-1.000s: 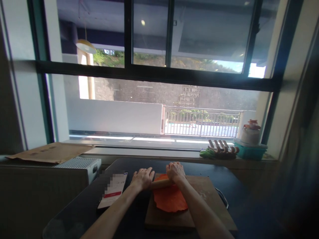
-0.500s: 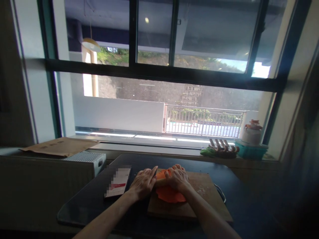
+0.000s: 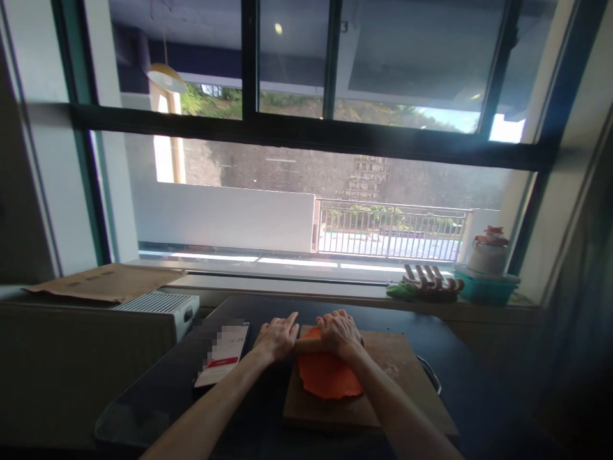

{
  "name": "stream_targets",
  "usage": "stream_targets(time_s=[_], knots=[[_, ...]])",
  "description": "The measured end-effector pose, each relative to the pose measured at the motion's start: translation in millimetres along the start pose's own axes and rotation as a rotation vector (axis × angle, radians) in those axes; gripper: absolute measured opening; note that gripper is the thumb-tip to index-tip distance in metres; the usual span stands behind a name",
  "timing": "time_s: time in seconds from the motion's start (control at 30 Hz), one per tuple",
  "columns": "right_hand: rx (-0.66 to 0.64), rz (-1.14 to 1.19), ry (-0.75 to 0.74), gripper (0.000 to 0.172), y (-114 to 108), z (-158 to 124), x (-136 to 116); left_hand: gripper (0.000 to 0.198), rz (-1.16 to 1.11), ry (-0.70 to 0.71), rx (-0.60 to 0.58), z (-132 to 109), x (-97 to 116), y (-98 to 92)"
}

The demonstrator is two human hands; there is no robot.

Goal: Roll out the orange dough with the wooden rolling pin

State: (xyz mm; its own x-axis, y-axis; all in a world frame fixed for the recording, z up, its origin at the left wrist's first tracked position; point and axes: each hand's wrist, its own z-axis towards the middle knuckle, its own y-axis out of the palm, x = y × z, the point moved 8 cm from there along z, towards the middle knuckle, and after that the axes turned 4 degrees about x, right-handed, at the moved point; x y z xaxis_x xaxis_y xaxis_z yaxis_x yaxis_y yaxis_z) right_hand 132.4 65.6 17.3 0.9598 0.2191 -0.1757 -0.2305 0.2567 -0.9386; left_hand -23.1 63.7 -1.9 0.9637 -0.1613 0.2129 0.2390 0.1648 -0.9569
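My left hand [image 3: 278,338] and my right hand [image 3: 339,333] press down side by side on a wooden rolling pin [image 3: 308,345], fingers laid over it. The pin lies across the far end of a flat sheet of orange dough [image 3: 328,377]. The dough rests on a wooden board [image 3: 402,377] on a dark table [image 3: 158,396]. Most of the pin is hidden under my hands.
A phone [image 3: 223,362] lies on the table left of the board. A white appliance [image 3: 160,306] and a sheet of cardboard [image 3: 103,281] sit at the left. On the window sill at the right stand a teal container [image 3: 483,287] and a wooden rack [image 3: 428,281].
My hands and the pin slid together over the far end of the dough, then spread a little and rolled back toward me. The view shifted slightly.
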Motion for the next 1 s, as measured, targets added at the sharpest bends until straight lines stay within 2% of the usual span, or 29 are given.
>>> stream_targets(time_s=[0.13, 0.37, 0.6, 0.9, 1.0], knots=[[-0.069, -0.009, -0.018, 0.048, 1, -13, -2, 0.057, -0.002, 0.035, -0.006, -12, 4, -0.5], [-0.197, -0.001, -0.027, 0.043, 11, 4, -1, 0.059, 0.022, 0.01, -0.044, 0, -1, 4.9], [-0.186, 0.019, -0.029, 0.047, 15, 3, 0, 0.061, 0.04, -0.008, -0.075, -5, 0, 7.9], [-0.109, 0.028, -0.062, 0.045, 2, -35, -1, 0.06, 0.032, -0.006, -0.09, -44, 16, 0.0], [-0.087, 0.016, -0.056, 0.044, -1, -38, -1, 0.057, 0.016, -0.007, -0.097, -46, 15, 2.2]])
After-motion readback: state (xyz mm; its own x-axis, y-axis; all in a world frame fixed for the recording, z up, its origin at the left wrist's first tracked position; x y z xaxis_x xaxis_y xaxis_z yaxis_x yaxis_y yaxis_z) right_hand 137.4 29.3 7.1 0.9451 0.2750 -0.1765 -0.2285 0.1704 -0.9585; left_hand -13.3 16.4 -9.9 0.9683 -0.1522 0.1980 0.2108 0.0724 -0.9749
